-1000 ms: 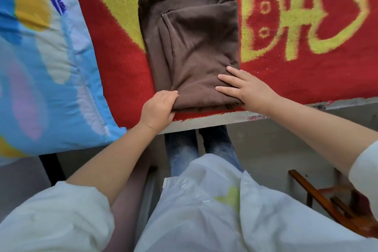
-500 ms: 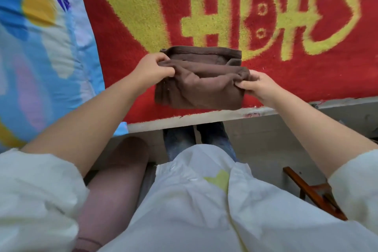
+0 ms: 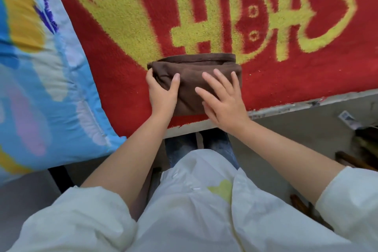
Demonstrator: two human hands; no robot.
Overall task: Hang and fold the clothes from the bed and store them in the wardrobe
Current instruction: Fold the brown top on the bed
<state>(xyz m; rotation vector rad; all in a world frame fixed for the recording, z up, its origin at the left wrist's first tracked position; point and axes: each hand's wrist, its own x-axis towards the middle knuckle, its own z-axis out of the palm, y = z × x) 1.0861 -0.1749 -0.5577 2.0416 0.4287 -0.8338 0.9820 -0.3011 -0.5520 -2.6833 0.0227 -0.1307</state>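
A red blanket (image 3: 266, 80) with yellow motifs covers the bed beside a blue quilt (image 3: 41, 88), above grey floor (image 3: 296, 129).

Folded garment (image 3: 194, 71) on blanket (image 3: 286, 80) — quilt (image 3: 41, 80) left.

Bed (image 3: 286, 108) with a red blanket, a folded garment and a quilt

A red fleecy blanket (image 3: 266, 80) with yellow-green figures covers the bed down to its pale near edge. A brown garment (image 3: 190, 71), folded into a small thick bundle, lies on the blanket close to that edge. At the left a light-blue quilt (image 3: 41, 88) printed in yellow, pink and white lies on the bed, overlapping the blanket's left side and hanging past the near edge.
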